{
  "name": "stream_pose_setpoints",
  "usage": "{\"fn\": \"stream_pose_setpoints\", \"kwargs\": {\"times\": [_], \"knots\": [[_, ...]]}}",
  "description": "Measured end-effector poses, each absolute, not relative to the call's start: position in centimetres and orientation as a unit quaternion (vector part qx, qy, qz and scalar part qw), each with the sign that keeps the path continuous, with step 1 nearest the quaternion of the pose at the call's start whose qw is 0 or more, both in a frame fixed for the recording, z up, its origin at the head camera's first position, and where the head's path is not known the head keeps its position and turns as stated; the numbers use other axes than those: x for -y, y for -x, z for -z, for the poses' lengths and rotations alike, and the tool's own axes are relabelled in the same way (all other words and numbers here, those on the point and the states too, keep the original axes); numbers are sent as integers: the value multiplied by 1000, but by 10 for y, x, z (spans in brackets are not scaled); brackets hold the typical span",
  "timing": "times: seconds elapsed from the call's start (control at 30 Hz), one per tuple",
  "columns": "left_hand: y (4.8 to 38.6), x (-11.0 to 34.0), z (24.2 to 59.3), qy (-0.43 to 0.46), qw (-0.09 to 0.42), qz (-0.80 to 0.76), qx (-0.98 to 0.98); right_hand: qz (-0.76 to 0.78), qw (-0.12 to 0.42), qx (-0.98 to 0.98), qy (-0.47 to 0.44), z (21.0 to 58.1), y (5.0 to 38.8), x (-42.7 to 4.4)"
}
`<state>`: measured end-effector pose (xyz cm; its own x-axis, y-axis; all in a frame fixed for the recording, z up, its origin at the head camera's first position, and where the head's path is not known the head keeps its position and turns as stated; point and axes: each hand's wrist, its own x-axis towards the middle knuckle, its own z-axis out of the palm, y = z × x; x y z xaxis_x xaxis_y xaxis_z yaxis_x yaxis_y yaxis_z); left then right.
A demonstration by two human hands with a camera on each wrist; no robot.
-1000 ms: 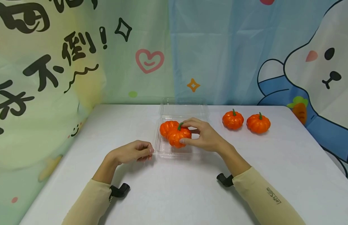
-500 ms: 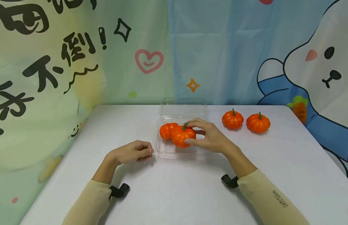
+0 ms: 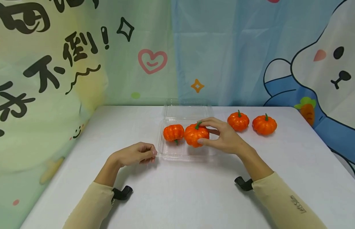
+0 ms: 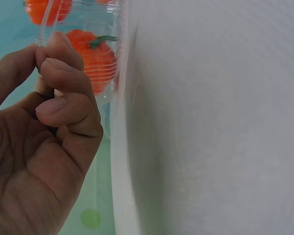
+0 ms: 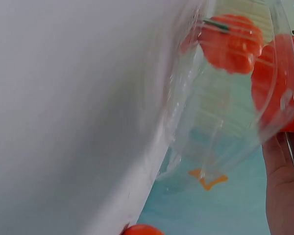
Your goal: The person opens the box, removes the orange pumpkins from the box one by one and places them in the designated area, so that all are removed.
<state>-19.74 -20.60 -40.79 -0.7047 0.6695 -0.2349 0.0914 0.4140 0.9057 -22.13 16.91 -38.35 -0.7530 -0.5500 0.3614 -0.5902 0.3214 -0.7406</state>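
My left hand (image 3: 136,154) pinches the front left corner of a clear plastic clamshell box (image 3: 177,156), its lid folded back; the left wrist view shows the thumb and finger on the rim. My right hand (image 3: 225,136) holds a small orange toy pumpkin (image 3: 196,136) with a green stem, thumb in front and fingers behind, above the right half of the box. Inside, on the left, lies another pumpkin (image 3: 173,132), tilted so its stem points to the front. The right wrist view shows the held pumpkin (image 5: 272,88) partly through the clear wall.
Two more orange pumpkins stand on the white table (image 3: 177,197) to the right: one (image 3: 238,121) just behind the right hand, another (image 3: 264,125) farther right. The open lid (image 3: 188,111) reaches the table's back edge. A printed cloth (image 3: 206,54) hangs behind.
My right hand has moved the held pumpkin rightward, apart from the one on the left in the box, whose stem now shows. The left hand stays at the corner.
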Motion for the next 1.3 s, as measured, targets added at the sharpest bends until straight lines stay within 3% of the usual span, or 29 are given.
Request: {"fn": "stream_pose_setpoints", "kwargs": {"times": [0.67, 1.07, 1.3], "knots": [[197, 207, 410, -236, 303, -483, -787, -443, 67, 829, -334, 377, 221, -200], [199, 208, 408, -244, 303, -482, -785, -401, 130, 849, -319, 377, 218, -230], [197, 208, 408, -237, 304, -484, -786, -397, 126, 863, -287, 383, 214, -247]]}}
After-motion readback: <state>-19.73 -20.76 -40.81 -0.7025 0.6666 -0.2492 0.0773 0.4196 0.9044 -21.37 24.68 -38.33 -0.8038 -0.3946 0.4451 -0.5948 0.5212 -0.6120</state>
